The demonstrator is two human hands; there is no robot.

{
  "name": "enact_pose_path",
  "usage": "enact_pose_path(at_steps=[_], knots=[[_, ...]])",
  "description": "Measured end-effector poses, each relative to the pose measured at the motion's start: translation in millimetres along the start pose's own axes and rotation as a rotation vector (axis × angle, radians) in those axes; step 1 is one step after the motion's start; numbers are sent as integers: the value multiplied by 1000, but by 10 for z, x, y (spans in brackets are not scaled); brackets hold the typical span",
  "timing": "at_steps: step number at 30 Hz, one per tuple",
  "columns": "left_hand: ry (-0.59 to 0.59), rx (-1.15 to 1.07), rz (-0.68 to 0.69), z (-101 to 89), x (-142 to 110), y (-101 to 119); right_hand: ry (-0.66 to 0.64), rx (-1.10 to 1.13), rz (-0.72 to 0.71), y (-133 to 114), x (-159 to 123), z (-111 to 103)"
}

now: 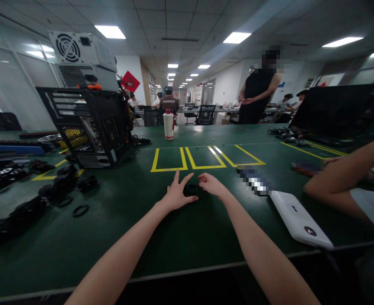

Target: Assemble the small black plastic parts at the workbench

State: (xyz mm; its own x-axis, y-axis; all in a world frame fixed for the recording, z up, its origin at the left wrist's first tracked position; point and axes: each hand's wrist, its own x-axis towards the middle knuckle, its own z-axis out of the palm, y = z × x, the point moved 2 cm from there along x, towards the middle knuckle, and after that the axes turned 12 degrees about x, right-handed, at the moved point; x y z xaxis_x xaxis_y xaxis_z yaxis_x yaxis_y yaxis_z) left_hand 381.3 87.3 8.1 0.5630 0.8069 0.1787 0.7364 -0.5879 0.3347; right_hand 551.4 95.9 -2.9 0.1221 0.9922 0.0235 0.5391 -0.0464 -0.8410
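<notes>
My left hand (176, 194) is open over the green table, its fingers and thumb spread. Between my two hands lies a small black round piece (191, 189) that looks like a ring, dark against the tabletop. The left thumb and index finger stand to either side of it, and I cannot tell whether they touch it. Just right of the ring is my right hand (212, 185), its fingers loosely bent with a small gap between them and nothing visible held. Yellow tape outlines (169, 170) mark the table beyond both hands.
An open black computer case (94, 127) carries power supplies (79, 48) at left. Black lens-like parts (62, 182) and loose rings (80, 210) lie nearer. Right are a blurred-out phone-like object (253, 180), a white device (301, 218) and another person's arm (342, 173). A bottle (168, 125) stands behind.
</notes>
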Motion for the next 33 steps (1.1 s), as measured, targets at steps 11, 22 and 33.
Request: enact_pose_path(at_steps=[11,22,33], knots=[[-168,258,21,-31,224,210,127,-11,-29,-15,-4,-169],[-65,300,69,-9,209,363,158,1,-44,-50,-17,-215],[14,210,-72,-484,-957,-395,84,42,-21,-226,-216,-218]])
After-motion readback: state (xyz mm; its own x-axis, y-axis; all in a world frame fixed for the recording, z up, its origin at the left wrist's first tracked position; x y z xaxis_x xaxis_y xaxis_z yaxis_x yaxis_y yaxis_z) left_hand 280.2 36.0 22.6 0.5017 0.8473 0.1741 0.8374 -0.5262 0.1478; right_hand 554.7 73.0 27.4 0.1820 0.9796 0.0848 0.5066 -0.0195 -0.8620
